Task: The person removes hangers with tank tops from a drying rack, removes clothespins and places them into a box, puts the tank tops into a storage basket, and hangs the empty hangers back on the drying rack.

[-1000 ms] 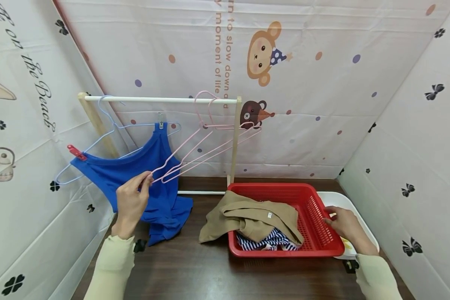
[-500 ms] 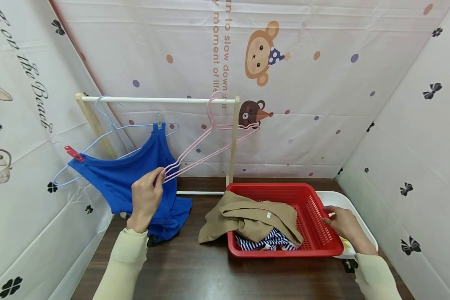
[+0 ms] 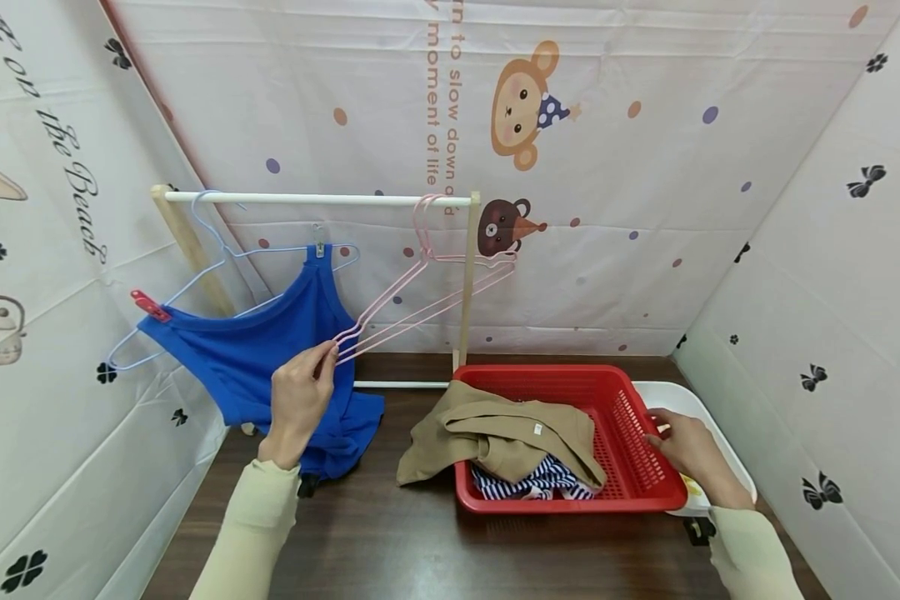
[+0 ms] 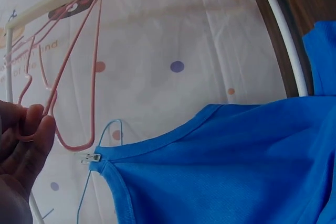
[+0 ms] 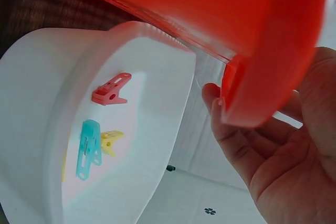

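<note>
Two pink clothes hangers (image 3: 392, 293) hang close together at the right end of the rack's white rod (image 3: 292, 199). My left hand (image 3: 300, 396) pinches the near lower corner of at least one; in the left wrist view, the other's corner (image 4: 93, 98) dangles free beside the fingers. Left of them, a blue sleeveless top (image 3: 270, 358) hangs from a blue hanger (image 3: 270, 251), held by a red clothespin (image 3: 150, 306) and a pale clip (image 4: 90, 158). My right hand (image 3: 693, 454) grips the right rim of the red basket (image 5: 283, 77), fingers curled beneath it.
A tan garment (image 3: 525, 425) lies in the basket and over its left side, above a striped cloth (image 3: 547, 482). Behind my right hand, a white tub (image 5: 31, 77) holds pink (image 5: 111, 89), blue (image 5: 90, 145) and yellow clothespins (image 5: 110, 141). Printed cloth walls surround the table.
My left hand has moved right, away from the blue top's middle. The pink hangers, spread apart earlier, now hang side by side further right. My right hand stays at the basket.
</note>
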Demonstrator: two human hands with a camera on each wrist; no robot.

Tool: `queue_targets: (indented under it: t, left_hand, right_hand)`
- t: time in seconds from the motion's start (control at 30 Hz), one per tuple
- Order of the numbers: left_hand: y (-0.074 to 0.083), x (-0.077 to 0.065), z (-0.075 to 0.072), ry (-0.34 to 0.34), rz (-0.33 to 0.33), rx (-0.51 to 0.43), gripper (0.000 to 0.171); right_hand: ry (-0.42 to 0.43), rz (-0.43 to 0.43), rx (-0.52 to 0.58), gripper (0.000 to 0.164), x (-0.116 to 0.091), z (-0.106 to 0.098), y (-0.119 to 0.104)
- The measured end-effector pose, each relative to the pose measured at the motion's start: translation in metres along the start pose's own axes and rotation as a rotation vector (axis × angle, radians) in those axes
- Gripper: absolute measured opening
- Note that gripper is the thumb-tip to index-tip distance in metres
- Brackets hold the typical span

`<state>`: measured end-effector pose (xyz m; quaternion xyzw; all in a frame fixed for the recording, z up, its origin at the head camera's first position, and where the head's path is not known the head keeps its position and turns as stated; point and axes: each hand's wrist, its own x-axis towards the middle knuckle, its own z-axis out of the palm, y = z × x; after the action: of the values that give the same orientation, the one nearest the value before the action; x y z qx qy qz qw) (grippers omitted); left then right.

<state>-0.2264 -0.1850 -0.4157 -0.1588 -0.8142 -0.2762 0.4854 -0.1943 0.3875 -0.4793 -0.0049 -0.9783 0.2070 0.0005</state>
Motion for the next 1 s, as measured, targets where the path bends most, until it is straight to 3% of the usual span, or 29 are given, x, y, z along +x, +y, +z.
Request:
queue_targets:
  t: [0.2, 0.37, 0.5, 0.6, 0.73, 1.0]
  left_hand:
    - [0.001, 0.002, -0.001, -0.05, 0.004, 0.027, 0.018]
    - [0.007, 0.002, -0.002, -0.037, 0.01, 0.035, 0.029]
    - [0.017, 0.0, 0.001, 0.013, 0.1, 0.001, 0.03]
    - [0.029, -0.005, 0.007, 0.007, 0.167, -0.053, 0.026]
    - [0.042, -0.017, 0.016, -0.12, 0.139, -0.11, 0.026]
    - [0.05, -0.048, 0.043, -0.541, -0.057, -0.165, 0.035]
  right_hand:
    - [0.007, 0.008, -0.018, 0.045, 0.0, 0.0, -0.001]
    - [0.028, -0.016, -0.045, 0.048, -0.001, 0.0, -0.002]
    - [0.023, -0.028, -0.057, 0.048, -0.002, -0.001, -0.003]
    - [0.02, -0.028, -0.062, 0.048, -0.001, -0.001, -0.002]
    - [0.008, 0.0, -0.042, 0.049, 0.001, -0.001, -0.002]
    - [-0.004, 0.02, -0.034, 0.051, 0.003, -0.001, -0.003]
